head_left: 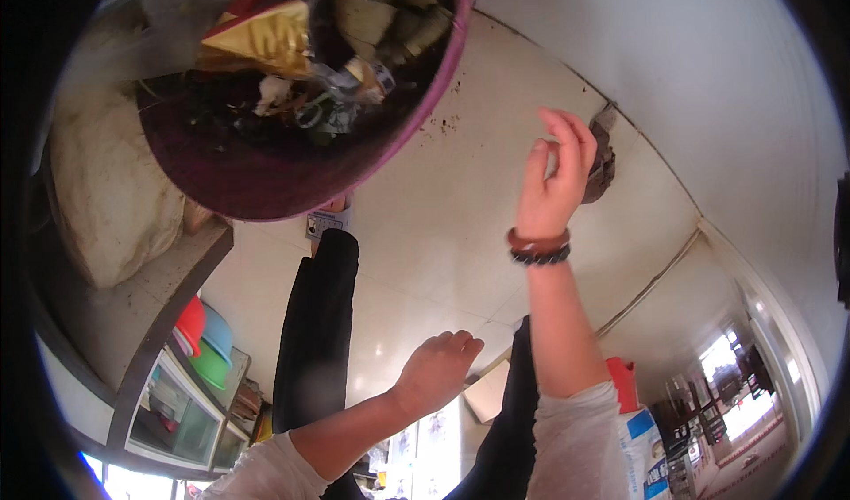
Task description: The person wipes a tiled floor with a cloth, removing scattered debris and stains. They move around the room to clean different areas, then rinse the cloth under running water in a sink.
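My right hand [556,181] is raised at the right, its fingers curled apart and nothing seen between them; two bracelets [539,246] circle its wrist. Beside its fingers a crumpled dark brown thing [601,161] lies on the floor by the wall. Lower in the view, my left hand [441,372] is turned back up with bent fingers; whether it holds something is hidden. A large pink-rimmed bin [451,68] fills the upper left. Inside it are a gold and red wrapper [265,42], clear plastic and other refuse.
Dark crumbs [443,125] lie on the tiled floor [425,254]. A pale sack [116,188] rests on a counter at the left, near coloured basins [211,360] and a glass-fronted cabinet [176,410]. A pale wall [717,88] bounds the right, with a printed bag [644,453] lower down.
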### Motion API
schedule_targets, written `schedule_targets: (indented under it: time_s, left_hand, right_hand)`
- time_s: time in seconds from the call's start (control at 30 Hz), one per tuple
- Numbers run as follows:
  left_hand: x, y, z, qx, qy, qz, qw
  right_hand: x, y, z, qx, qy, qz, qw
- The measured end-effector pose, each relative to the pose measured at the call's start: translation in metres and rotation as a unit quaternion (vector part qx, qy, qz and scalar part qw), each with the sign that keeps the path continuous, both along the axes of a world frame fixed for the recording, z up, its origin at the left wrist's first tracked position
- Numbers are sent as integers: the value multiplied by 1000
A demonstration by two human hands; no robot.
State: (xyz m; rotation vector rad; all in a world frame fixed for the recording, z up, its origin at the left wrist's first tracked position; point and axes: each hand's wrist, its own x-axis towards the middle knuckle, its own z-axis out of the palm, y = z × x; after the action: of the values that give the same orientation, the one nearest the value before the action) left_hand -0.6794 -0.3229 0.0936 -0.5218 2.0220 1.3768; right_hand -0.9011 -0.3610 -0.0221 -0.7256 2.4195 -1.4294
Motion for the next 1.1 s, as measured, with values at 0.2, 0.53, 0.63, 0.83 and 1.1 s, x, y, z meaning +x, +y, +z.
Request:
schedule_targets:
  time_s: [0.2,0.53,0.63,0.83,1.1]
  left_hand:
    - [-10,10,2,71,-42,-8,997]
    - [-15,8,-1,141,-81,-24,986]
    - [-17,8,-5,111,-32,-1,993]
    - [-14,-3,-12,86,-73,15,993]
    - [-7,-11,-2,115,-62,26,991]
  right_hand:
    - [-75,131,-138,446,115,-22,887]
    - [-16,92,-227,448,164,-82,875]
    - [31,43,-224,374,143,-3,916]
    - [48,-17,-199,78,-31,-20,996]
    - [-88,58,-200,-27,-55,-177,982]
